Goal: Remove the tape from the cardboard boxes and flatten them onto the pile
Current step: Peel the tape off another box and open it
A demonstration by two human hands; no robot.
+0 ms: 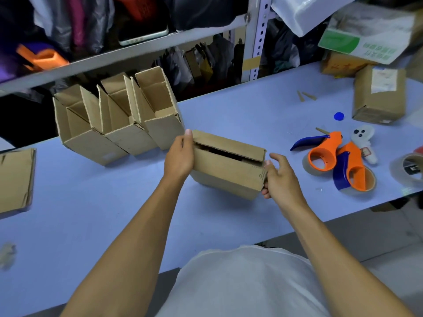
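A small brown cardboard box [226,168] stands in the middle of the blue table [91,213], its top flaps loose with a dark gap between them. My left hand [180,154] grips its left end, thumb up along the top flap's corner. My right hand [281,177] holds the right end, fingers curled round the lower right edge. Behind and to the left stand three open, upright cardboard boxes [119,117] in a row. A pile of flattened cardboard [14,179] lies at the table's left edge.
Two orange-and-blue tape dispensers [338,161] lie right of the box, with a clear tape roll [409,170], a white handheld device [364,143] and a blue cap [339,116] nearby. A labelled closed box [380,97] stands at the back right. Metal shelving [137,49] runs behind the table.
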